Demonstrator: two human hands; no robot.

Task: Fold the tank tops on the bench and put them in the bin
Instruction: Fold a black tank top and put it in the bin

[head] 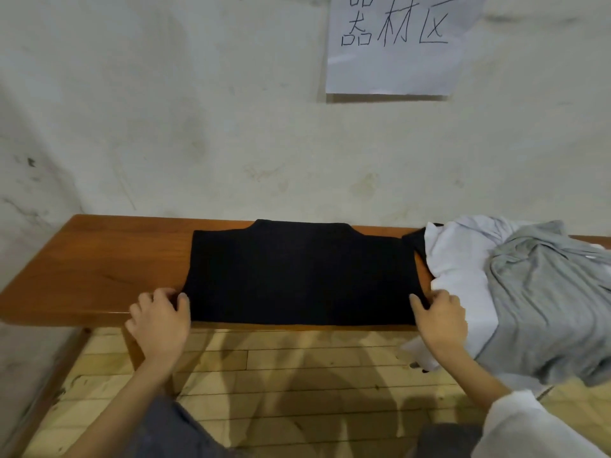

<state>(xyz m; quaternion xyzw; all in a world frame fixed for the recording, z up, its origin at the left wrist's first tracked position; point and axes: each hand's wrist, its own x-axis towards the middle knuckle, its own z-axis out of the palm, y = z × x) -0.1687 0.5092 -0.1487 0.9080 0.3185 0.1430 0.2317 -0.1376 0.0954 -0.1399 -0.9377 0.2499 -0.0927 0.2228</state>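
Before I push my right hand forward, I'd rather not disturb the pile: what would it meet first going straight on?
Most likely the white garment, whose edge lies just ahead of the right hand, which grips the black tank top at its near right corner; depth is unclear.

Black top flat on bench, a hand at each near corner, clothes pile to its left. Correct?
No: the head view shows the clothes pile right of the black top, not left. Otherwise yes: flat on the bench, left hand and right hand holding its near corners.
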